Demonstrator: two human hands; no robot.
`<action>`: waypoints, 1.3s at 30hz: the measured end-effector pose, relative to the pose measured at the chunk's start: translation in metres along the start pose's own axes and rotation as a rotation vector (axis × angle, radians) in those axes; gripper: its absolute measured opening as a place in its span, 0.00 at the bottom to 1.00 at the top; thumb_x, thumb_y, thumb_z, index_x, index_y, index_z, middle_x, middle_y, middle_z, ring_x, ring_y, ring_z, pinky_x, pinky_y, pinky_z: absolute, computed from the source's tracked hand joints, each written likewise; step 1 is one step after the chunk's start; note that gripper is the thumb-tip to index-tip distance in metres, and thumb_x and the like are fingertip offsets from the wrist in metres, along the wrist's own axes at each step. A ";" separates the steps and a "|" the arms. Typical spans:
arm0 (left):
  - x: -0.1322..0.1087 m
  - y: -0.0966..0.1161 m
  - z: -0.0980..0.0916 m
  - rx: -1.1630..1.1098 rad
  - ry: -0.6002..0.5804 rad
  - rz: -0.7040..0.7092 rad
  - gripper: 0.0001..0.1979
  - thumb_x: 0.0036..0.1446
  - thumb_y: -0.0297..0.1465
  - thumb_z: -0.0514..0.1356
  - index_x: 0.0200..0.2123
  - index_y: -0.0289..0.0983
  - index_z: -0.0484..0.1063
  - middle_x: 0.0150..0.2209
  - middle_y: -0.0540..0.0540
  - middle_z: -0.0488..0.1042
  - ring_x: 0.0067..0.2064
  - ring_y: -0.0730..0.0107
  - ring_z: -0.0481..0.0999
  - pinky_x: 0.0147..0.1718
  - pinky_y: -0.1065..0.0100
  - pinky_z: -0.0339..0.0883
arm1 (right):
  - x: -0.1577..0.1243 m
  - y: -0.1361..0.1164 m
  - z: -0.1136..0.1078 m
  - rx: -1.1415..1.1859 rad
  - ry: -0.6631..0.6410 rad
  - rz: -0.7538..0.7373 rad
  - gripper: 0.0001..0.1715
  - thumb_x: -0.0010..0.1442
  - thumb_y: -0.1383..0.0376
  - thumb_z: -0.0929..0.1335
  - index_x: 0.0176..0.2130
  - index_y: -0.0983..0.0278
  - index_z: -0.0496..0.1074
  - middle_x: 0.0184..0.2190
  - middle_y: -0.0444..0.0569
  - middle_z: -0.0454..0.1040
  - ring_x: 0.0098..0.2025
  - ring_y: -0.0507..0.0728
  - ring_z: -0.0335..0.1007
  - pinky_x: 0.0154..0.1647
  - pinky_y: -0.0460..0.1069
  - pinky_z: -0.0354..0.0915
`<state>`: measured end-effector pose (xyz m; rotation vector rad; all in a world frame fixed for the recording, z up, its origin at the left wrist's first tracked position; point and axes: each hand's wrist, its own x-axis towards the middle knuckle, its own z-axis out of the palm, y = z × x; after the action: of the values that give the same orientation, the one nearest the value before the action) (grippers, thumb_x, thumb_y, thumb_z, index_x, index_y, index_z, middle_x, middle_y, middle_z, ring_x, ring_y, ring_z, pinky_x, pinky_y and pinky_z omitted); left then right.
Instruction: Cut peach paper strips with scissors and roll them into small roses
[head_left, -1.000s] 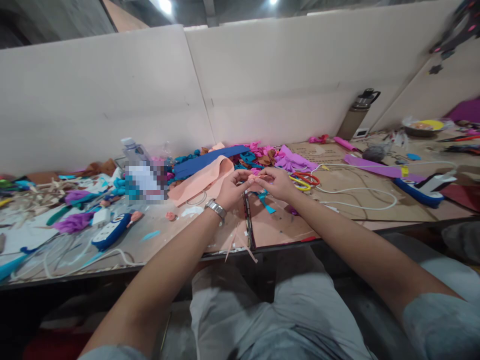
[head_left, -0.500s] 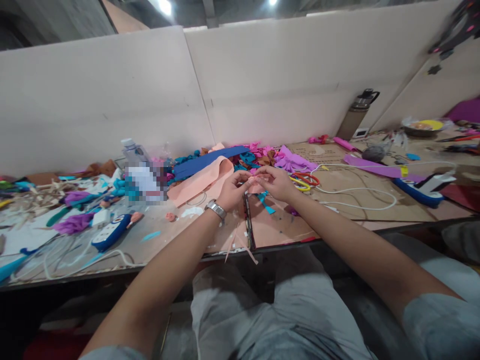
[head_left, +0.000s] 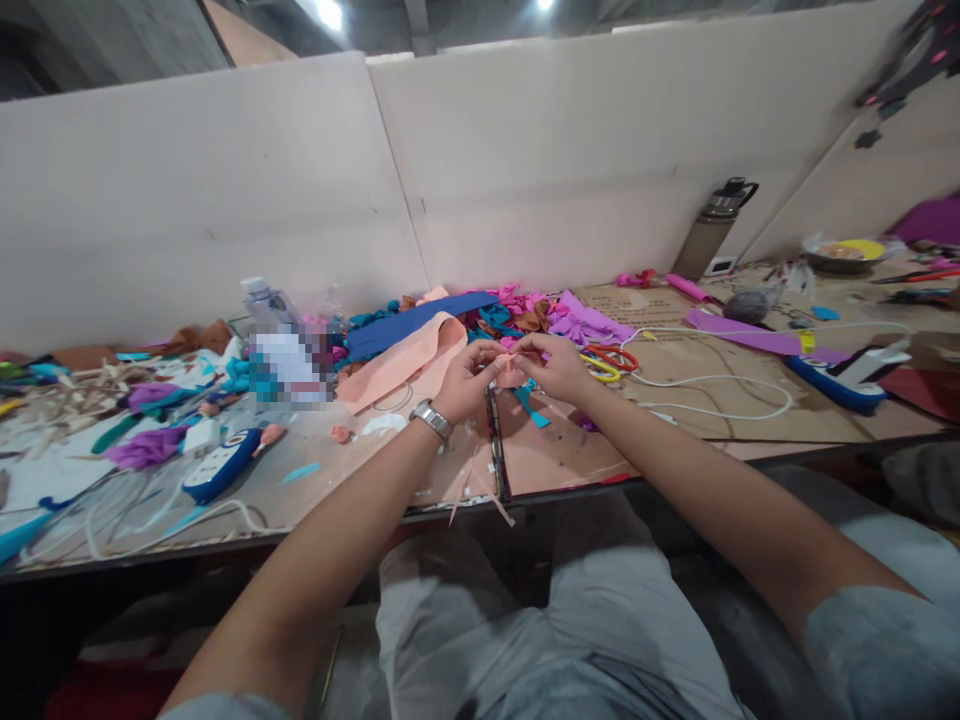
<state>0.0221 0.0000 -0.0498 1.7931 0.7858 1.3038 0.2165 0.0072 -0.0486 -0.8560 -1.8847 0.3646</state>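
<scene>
Head view. Hands, two: left hand (head_left: 466, 380) and right hand (head_left: 555, 366), fingertips together, both pinching one small peach piece (head_left: 508, 374) above the near part of the table; fingers hide some of it. Wristwatch (head_left: 431, 418), one, left wrist. Peach sheet (head_left: 405, 362), one, folded over, just beyond the left hand. Blue sheet (head_left: 420, 325), one, behind it. Looped handles, two: orange handle (head_left: 626, 360) and yellow handle (head_left: 606, 372), near the right hand. Power strips, two, blue and white: left strip (head_left: 221, 467), right strip (head_left: 836, 388).

Containers: flask (head_left: 707, 235), one, lidded; clear bottle (head_left: 271, 305), one, capped, partly pixelated; contents of both unclear. Dark bowl (head_left: 844, 266), one, holding a yellow round item (head_left: 862, 250) and plastic wrap.

Surface: table (head_left: 555, 465), stained, with cardboard (head_left: 731, 410) at right. Room: pale partition (head_left: 540, 150) behind; ceiling lights, two visible (head_left: 330, 13).
</scene>
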 end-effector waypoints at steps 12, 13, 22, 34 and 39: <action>0.001 0.004 0.001 0.020 0.006 -0.016 0.20 0.54 0.46 0.69 0.35 0.36 0.72 0.32 0.49 0.73 0.33 0.73 0.70 0.33 0.70 0.64 | -0.001 0.001 0.002 -0.012 -0.002 0.004 0.07 0.58 0.61 0.71 0.33 0.63 0.78 0.28 0.46 0.79 0.31 0.55 0.72 0.33 0.48 0.63; 0.001 0.003 0.001 0.012 0.013 -0.012 0.19 0.54 0.46 0.69 0.35 0.36 0.72 0.32 0.49 0.72 0.33 0.74 0.70 0.34 0.70 0.64 | -0.001 0.001 0.002 -0.011 -0.003 0.004 0.07 0.58 0.61 0.71 0.33 0.63 0.78 0.28 0.46 0.78 0.30 0.55 0.72 0.32 0.48 0.63; 0.003 -0.009 -0.002 -0.118 0.023 -0.109 0.23 0.54 0.43 0.70 0.47 0.37 0.71 0.40 0.44 0.78 0.41 0.66 0.78 0.41 0.65 0.70 | 0.000 0.002 0.001 0.068 -0.009 -0.003 0.09 0.58 0.61 0.72 0.38 0.63 0.79 0.34 0.48 0.81 0.36 0.57 0.76 0.39 0.49 0.67; 0.002 -0.010 -0.002 -0.105 -0.008 -0.099 0.24 0.55 0.45 0.69 0.48 0.36 0.71 0.46 0.40 0.79 0.45 0.63 0.80 0.43 0.65 0.72 | 0.000 0.002 -0.001 -0.003 0.007 -0.013 0.11 0.61 0.58 0.71 0.35 0.63 0.78 0.29 0.47 0.79 0.31 0.56 0.73 0.34 0.49 0.64; 0.002 -0.008 -0.001 -0.082 -0.039 -0.107 0.23 0.56 0.46 0.68 0.48 0.37 0.71 0.44 0.41 0.79 0.44 0.64 0.80 0.42 0.66 0.72 | 0.000 0.000 -0.001 0.039 0.011 -0.014 0.11 0.61 0.59 0.71 0.38 0.63 0.79 0.34 0.49 0.81 0.36 0.58 0.77 0.39 0.50 0.67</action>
<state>0.0211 0.0059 -0.0558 1.6839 0.7853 1.2110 0.2176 0.0071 -0.0484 -0.8165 -1.8667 0.3867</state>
